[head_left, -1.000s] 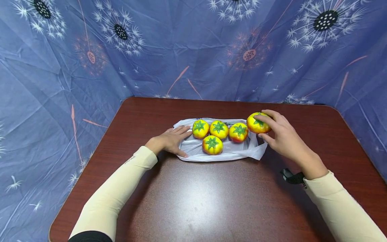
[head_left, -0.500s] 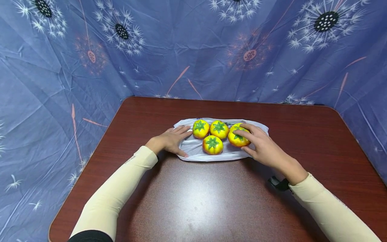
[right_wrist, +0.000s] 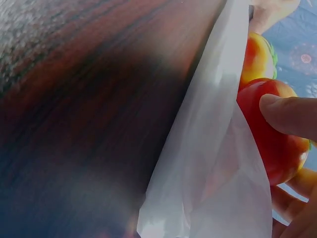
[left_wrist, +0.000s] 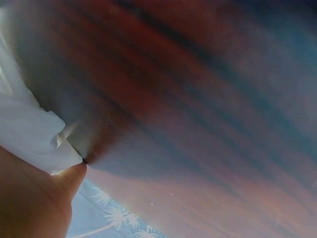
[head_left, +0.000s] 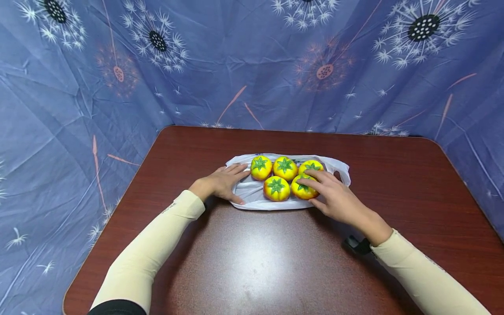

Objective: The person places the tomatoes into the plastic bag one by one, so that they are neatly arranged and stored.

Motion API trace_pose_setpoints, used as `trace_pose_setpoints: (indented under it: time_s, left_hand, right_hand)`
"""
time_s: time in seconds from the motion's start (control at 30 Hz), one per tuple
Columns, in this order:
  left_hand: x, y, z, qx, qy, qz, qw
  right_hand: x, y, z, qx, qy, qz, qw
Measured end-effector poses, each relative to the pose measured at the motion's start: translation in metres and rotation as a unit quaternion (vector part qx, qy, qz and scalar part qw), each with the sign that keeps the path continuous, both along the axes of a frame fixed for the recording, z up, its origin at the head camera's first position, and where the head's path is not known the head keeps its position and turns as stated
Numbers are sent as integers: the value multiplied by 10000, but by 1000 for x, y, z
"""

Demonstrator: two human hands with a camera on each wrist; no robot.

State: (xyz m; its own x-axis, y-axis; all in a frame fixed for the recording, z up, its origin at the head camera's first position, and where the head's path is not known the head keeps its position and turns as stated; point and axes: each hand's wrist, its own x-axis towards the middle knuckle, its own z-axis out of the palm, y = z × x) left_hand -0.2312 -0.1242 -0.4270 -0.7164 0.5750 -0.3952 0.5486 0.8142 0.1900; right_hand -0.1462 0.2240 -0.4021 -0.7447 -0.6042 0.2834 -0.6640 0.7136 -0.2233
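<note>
Several yellow-and-red tomatoes with green star-shaped tops lie on a flattened white plastic bag (head_left: 249, 193). My right hand (head_left: 337, 199) holds the front right tomato (head_left: 302, 191) between thumb and fingers. That tomato sits beside the front left tomato (head_left: 277, 189) and in front of the back right one (head_left: 311, 166). In the right wrist view the thumb (right_wrist: 287, 114) presses on its red side. My left hand (head_left: 223, 181) lies with fingers spread on the bag's left edge, near the back left tomato (head_left: 261, 168). In the left wrist view only part of that hand shows.
The bag lies on a dark red-brown wooden table (head_left: 244, 253) with rounded corners. A blue cloth (head_left: 220, 65) with dandelion prints hangs behind the table and along its left side. The middle back tomato (head_left: 285, 168) stands between its two neighbours.
My right hand has brought the tomato from above the bag's right end leftward and down to the front row. The bag's right end is uncovered. My left hand has not moved.
</note>
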Motion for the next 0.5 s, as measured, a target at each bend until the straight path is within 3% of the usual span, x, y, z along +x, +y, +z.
trace_pose_setpoints:
  time_s: [0.23, 0.5]
  left_hand:
    - [0, 0, 1, 20, 10, -18, 10000]
    - [0, 0, 3, 26, -43, -71, 10000]
  right_hand:
    - [1, -2, -4, -98, 190, -123, 9997]
    - [4, -7, -10, -95, -72, -415, 9991]
